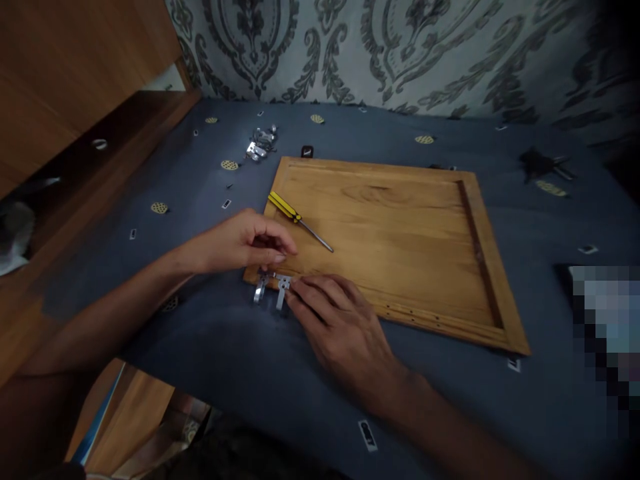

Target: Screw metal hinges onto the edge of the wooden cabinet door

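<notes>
- A shiny metal fitting [283, 285] with two prongs sits at the lower-left corner of a framed wooden panel [400, 227], left of the centre of the frame; its prongs stick out past the panel's near edge.
- The panel lies flat across the middle of the frame, its raised border around a recessed board, with small dark holes along the near border, right of the right hand [340, 320].
- The right hand lies palm down over that near border, fingers bent and close together, fingertips at the fitting's right side; whether they grip it or only rest against it, I cannot tell.
- The left hand [245, 241] is above the panel's left end, just over the fitting, half curled with thumb and forefinger near each other; whether anything small is between them cannot be made out.
- A screwdriver [287, 205] with a yellow and black handle lies on the panel beyond the left hand, its tip pointing to the lower right.
- All this is on a blue printed cloth [200, 173].
- Loose metal pieces [257, 150] lie heaped at the upper left of the panel.
- A dark object [543, 165] lies at the upper right of the frame, and a pixelated item [600, 300] at the right edge.
</notes>
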`<action>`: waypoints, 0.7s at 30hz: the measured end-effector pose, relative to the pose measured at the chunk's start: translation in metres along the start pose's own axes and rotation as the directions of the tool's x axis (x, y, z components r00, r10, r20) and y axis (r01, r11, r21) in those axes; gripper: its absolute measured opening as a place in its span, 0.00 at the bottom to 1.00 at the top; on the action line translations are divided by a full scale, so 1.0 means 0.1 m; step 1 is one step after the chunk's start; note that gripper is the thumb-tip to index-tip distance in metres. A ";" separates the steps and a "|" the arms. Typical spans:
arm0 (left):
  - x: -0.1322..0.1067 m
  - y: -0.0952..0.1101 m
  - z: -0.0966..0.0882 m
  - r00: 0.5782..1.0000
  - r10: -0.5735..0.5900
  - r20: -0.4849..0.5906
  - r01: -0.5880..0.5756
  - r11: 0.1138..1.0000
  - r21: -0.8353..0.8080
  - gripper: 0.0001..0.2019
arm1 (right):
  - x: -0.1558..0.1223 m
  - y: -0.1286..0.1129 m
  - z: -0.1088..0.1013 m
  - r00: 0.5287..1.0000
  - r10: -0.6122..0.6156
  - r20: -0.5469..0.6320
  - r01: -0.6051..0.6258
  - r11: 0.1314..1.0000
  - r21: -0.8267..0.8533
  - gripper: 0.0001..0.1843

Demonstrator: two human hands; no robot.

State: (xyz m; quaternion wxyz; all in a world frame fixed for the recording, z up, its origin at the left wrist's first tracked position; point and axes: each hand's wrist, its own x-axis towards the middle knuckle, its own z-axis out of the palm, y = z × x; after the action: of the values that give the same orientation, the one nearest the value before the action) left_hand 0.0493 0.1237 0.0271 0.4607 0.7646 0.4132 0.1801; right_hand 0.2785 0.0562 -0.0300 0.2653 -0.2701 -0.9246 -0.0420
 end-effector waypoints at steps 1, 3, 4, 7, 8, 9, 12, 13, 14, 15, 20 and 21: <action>-0.01 0.00 0.00 1.000 -0.010 0.016 0.010 1.000 -0.005 0.08 | 0.00 0.00 0.00 1.000 0.001 -0.002 -0.001 1.000 0.003 0.15; -0.02 0.01 0.01 0.999 -0.017 0.030 0.017 1.000 -0.004 0.08 | 0.01 0.00 -0.01 1.000 0.005 0.003 -0.005 1.000 0.005 0.15; -0.03 0.02 0.01 0.999 -0.017 0.027 0.017 1.000 0.005 0.07 | 0.01 0.00 -0.01 1.000 0.005 0.005 -0.005 1.000 0.006 0.15; -0.03 0.04 0.02 1.000 -0.012 0.027 0.010 0.999 0.048 0.05 | 0.00 0.00 0.00 1.000 0.007 0.014 -0.007 1.000 0.009 0.17; -0.02 0.04 0.02 0.999 -0.007 0.034 0.005 0.998 0.065 0.05 | 0.00 0.00 0.00 1.000 0.007 0.015 -0.007 1.000 0.009 0.17; -0.02 0.04 0.03 0.999 -0.001 0.048 -0.003 0.997 0.078 0.04 | -0.01 0.00 0.00 1.000 0.006 0.014 -0.006 1.000 0.010 0.17; 0.00 0.02 0.03 0.995 0.012 0.095 -0.019 0.997 0.072 0.05 | -0.01 0.00 0.01 1.000 0.005 0.011 -0.005 1.000 0.006 0.15; 0.01 0.01 0.03 0.994 0.011 0.106 -0.018 0.998 0.064 0.06 | -0.02 0.00 0.01 1.000 0.005 0.011 -0.005 1.000 0.006 0.14; 0.01 0.01 0.03 0.993 0.008 0.115 -0.015 0.998 0.060 0.06 | -0.02 0.00 0.01 1.000 0.006 0.011 -0.006 1.000 0.008 0.14; 0.01 0.01 0.03 0.992 0.004 0.124 -0.012 0.998 0.062 0.06 | -0.01 0.00 0.01 1.000 0.004 0.011 -0.004 1.000 0.012 0.13; -0.01 0.04 0.01 0.988 -0.034 0.153 0.020 0.996 0.092 0.08 | -0.01 0.00 0.01 1.000 0.001 0.013 -0.002 1.000 0.023 0.12; -0.01 0.05 0.00 0.987 -0.038 0.156 0.024 0.995 0.092 0.08 | 0.00 0.00 0.00 1.000 0.001 0.009 -0.002 1.000 0.015 0.12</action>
State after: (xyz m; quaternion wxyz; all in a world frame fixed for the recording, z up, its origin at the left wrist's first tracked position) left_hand 0.0512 0.1218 0.0309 0.4596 0.7899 0.3950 0.0933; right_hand 0.2784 0.0557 -0.0303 0.2635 -0.2689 -0.9258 -0.0335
